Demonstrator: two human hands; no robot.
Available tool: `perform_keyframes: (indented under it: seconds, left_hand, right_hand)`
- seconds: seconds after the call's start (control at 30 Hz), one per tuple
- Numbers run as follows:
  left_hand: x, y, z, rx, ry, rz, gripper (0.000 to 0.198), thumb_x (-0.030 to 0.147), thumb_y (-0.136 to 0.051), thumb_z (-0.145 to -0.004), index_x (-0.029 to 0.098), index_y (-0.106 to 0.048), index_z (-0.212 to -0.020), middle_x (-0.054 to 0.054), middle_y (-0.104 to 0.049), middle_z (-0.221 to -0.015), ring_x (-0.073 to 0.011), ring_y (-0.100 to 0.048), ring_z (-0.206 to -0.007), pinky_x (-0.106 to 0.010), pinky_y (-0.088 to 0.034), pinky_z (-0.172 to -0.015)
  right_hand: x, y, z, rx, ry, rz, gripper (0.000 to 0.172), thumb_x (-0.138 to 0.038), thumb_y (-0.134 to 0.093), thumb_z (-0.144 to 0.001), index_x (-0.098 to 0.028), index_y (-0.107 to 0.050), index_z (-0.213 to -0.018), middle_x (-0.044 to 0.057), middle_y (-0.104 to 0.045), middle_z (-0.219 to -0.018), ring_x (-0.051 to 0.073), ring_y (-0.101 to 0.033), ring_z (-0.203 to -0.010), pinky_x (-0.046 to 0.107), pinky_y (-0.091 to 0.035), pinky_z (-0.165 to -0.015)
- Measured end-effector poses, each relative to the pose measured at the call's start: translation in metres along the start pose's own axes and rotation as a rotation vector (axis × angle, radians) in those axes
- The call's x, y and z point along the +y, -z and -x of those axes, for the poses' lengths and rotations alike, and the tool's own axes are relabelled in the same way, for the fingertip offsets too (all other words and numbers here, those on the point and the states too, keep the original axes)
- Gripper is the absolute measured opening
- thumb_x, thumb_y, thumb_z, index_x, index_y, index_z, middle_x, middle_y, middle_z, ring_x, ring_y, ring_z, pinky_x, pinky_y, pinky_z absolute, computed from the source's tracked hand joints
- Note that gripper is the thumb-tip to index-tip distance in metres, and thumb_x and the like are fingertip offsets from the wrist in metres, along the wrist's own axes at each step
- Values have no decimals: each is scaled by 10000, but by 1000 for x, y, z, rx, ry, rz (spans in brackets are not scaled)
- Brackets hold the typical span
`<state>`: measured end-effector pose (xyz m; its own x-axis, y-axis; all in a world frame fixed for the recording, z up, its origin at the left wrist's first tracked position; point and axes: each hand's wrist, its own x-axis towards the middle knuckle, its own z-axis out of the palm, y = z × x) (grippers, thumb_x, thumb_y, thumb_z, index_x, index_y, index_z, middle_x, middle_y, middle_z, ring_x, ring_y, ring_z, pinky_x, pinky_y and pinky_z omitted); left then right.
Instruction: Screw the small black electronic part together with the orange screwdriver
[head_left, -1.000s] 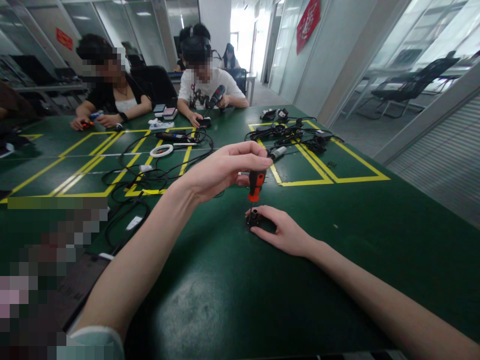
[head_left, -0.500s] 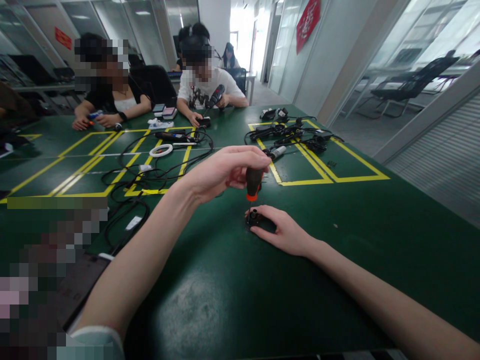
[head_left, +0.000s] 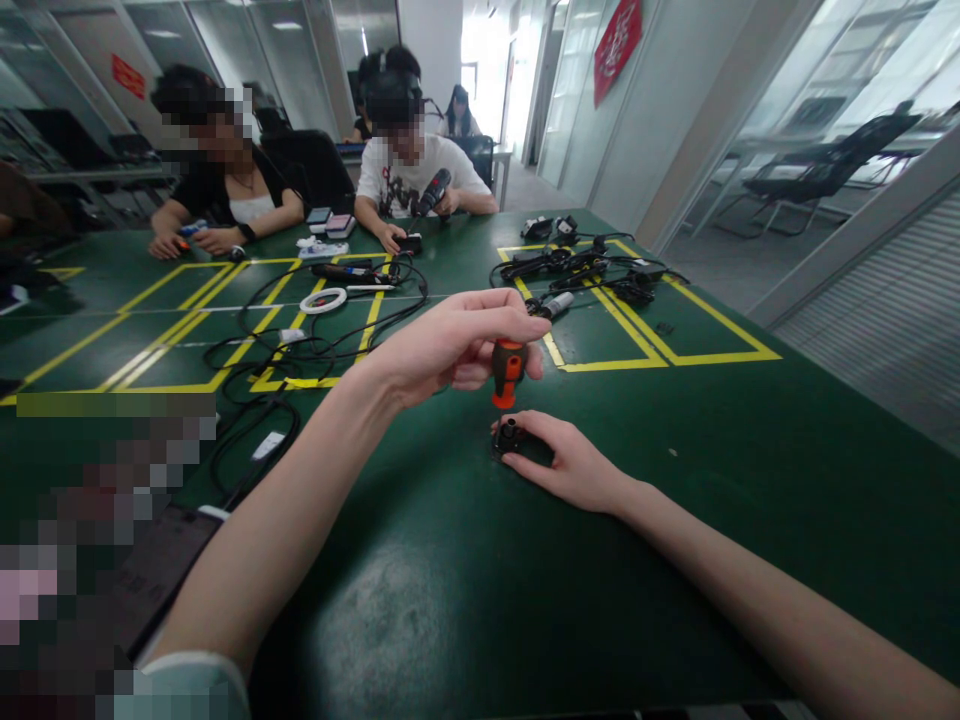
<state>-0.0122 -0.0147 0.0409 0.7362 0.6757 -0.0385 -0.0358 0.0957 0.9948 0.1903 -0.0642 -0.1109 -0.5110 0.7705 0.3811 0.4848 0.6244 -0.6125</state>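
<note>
Head camera: a screwdriver (head_left: pixel 508 375) with a stubby handle in black and bright orange stands roughly upright above the green table (head_left: pixel 675 560), its orange collar at the lower end. The thin shaft is hard to make out here, so whether the tip meets anything I cannot tell. Just below it, on the tabletop, is a small black part (head_left: pixel 508 436) with a short round stub pointing up (its finer detail is lost in the dark). A white label (head_left: pixel 268 446) hangs on the black cables to the left, its print too small to read; the red wall sign (head_left: pixel 617 50) carries pale characters I cannot make out. The left hand (head_left: pixel 480 340) comes in high from the left, wrist bent, fingers closed round the top of the screwdriver handle. The right hand (head_left: pixel 562 460) lies low, thumb and fingers curved in a C, gripping the black part from the right
</note>
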Motion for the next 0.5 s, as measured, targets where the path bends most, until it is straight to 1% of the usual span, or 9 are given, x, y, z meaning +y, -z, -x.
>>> perform_keyframes:
  seconds: [0.2,0.33,0.43,0.5]
  left_hand:
    - [-2,0,-1,37,-16,17,336,308,-785,-811,149,-514,-693,-12,-695,-717,20,-336,-366,-161,-187,-342]
    - [-1,-1,-1,56,-27,42,311,295,-762,-858,150,-525,-719,-9,-694,-726,20,-341,-370,-154,-196,-349]
    - [-1,0,-1,44,-51,7,218,320,-703,-925,134,-641,-829,-22,-714,-769,17,-361,-383,-155,-197,-355]
    - [-1,1,0,31,-57,-47,274,374,-660,-962,112,-718,-905,-60,-747,-834,16,-371,-392,-164,-202,-357]
  right_hand:
    - [0,0,0,-3,7,-2,244,-268,-647,-958,-196,-643,-1190,124,-775,-1176,258,-748,-1067,439,-609,-966]
    - [-1,1,0,-13,1,-1,243,-267,-642,-957,-198,-647,-1190,121,-772,-1178,257,-747,-1071,432,-608,-967]
    - [0,1,0,-7,-2,-1,246,-264,-642,-957,-197,-648,-1194,123,-772,-1184,258,-744,-1072,435,-605,-968]
    - [0,1,0,-5,-2,-6,245,-265,-643,-959,-197,-647,-1194,120,-773,-1183,257,-741,-1074,439,-602,-970]
